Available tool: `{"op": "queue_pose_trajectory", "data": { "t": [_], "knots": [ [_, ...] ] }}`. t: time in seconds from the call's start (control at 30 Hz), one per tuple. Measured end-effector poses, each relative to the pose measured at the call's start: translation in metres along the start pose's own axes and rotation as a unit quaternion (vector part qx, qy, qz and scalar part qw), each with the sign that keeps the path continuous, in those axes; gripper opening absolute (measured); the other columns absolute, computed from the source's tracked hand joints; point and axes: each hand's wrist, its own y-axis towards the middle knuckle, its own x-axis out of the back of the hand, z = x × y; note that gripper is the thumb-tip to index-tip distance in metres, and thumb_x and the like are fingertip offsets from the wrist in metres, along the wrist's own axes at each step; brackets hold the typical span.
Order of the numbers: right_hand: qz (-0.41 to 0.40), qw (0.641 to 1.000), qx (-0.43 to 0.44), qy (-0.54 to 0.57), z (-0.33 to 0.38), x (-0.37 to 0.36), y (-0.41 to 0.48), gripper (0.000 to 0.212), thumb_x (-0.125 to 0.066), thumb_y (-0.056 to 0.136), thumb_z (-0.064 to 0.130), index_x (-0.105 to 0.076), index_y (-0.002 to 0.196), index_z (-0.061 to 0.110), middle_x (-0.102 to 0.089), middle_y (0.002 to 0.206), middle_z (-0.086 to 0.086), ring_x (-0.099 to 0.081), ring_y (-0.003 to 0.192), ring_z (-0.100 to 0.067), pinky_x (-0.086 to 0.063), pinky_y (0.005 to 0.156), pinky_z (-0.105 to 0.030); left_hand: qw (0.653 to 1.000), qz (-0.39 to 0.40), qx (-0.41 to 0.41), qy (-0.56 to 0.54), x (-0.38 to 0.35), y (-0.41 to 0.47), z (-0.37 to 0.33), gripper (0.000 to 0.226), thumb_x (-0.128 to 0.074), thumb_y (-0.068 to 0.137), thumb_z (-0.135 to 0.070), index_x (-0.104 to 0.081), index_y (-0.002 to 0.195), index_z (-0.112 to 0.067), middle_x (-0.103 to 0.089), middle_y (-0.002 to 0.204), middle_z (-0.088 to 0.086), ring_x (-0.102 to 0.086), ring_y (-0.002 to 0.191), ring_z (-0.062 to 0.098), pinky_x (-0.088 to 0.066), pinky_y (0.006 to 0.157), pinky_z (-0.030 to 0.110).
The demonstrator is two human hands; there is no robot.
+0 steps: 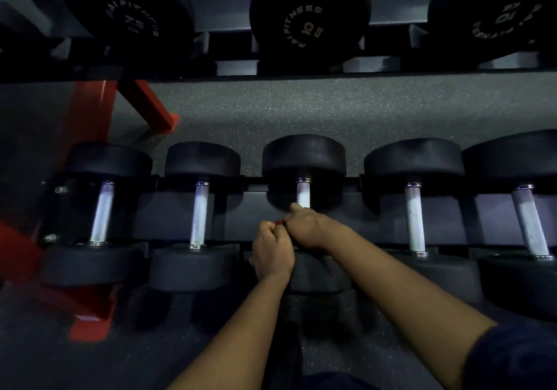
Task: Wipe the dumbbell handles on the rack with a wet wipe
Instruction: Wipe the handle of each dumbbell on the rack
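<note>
1. Where the two hands meet on the lower rack tier (pixel 168 209), the middle dumbbell (pixel 303 156) lies with its handle (pixel 303 195) running from near to far.
2. The right hand (pixel 307 230) curls its fingers round the near part of that handle, with the thumb laid against the bare metal.
3. The left hand (pixel 272 252) sits just left of the right and touches it. Its fingers are curled into a fist, and I cannot tell what, if anything, they hold.
4. A small red speck (pixel 277 223) shows between the hands. The wet wipe is hidden, so I cannot tell which hand has it.
5. Two neighbouring dumbbells on the left (pixel 102 213) and two on the right (pixel 415 218) lie parallel, their handles uncovered.
6. Farther off, larger dumbbells (pixel 307 19) rest on the upper tier, and a red frame (pixel 90 112) stands at the far left.
</note>
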Motion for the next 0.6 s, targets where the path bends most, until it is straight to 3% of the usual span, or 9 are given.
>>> {"op": "queue_pose_trajectory", "data": {
  "t": [0.2,0.33,0.5,0.6],
  "knots": [
    [0.028,0.999,-0.011,0.033,0.009,0.006,-0.004,0.023,-0.047,0.093,0.012,-0.058,0.109,-0.001,-0.059,0.113,-0.02,-0.057,0.105,-0.033,-0.045,0.087,-0.035,1.0,0.002,-0.004,-0.005,0.001,-0.002,-0.001,0.018,-0.039,0.096,-0.032,-0.049,0.087,-0.02,-0.053,0.081,-0.001,-0.052,0.083,0.025,-0.044,0.088,0.046],
    [0.014,0.997,-0.063,0.043,-0.004,0.01,-0.022,0.024,-0.054,0.089,0.013,-0.064,0.105,-0.001,-0.062,0.107,-0.023,-0.062,0.097,-0.034,-0.045,0.071,-0.029,1.0,0.001,-0.006,-0.001,0.001,-0.003,-0.002,0.018,-0.04,0.098,-0.032,-0.047,0.087,-0.02,-0.057,0.087,0.004,-0.056,0.091,0.031,-0.039,0.079,0.037],
    [0.038,0.991,-0.102,0.075,-0.036,0.003,-0.039,0.007,-0.062,0.08,0.009,-0.067,0.083,0.008,-0.068,0.092,-0.015,-0.064,0.09,-0.027,-0.039,0.065,-0.024,1.0,-0.001,-0.012,0.007,-0.001,-0.002,-0.001,0.019,-0.04,0.097,-0.033,-0.048,0.086,-0.019,-0.058,0.086,0.005,-0.056,0.09,0.032,-0.042,0.082,0.04],
    [0.03,0.98,-0.136,0.142,-0.048,-0.01,-0.038,0.017,-0.064,0.078,0.01,-0.072,0.093,0.012,-0.071,0.094,-0.009,-0.065,0.09,-0.021,-0.043,0.069,-0.022,1.0,-0.004,-0.02,0.011,0.0,-0.004,-0.003,0.019,-0.04,0.097,-0.032,-0.047,0.085,-0.019,-0.053,0.081,0.001,-0.056,0.088,0.031,-0.041,0.082,0.04]
  ]
}}
